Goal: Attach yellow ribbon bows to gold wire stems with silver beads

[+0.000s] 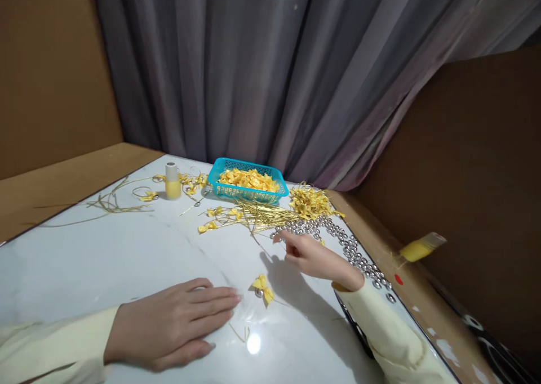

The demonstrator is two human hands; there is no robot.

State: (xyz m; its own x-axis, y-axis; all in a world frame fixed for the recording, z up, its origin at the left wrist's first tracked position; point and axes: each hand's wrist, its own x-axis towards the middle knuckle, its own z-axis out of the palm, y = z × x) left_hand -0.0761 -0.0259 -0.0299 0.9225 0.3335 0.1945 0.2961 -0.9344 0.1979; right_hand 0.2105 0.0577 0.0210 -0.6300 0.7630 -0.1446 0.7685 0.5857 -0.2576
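Note:
My left hand (pixel 175 319) lies flat on the white tabletop, its fingers stretched out. Just beyond those fingertips sits a yellow ribbon bow (pixel 262 289) with a silver bead at its middle. My right hand (pixel 310 254) hovers farther out, index finger extended towards the near edge of the silver beads (pixel 302 226) and the other fingers curled. Between its index finger and thumb a gap shows, with nothing visible in it. Behind the beads lies a bundle of gold twist ties (pixel 266 215). A short bent tie (pixel 240 333) rests near my left thumb.
A blue plastic basket (pixel 214 175) of yellow bows stands at the back. Right of it is a heap of yellow-gold ties (pixel 310 201). A small white-capped bottle (pixel 172 181) stands left, near loose gold strands (pixel 114 204). Silver beads spread along the right table edge.

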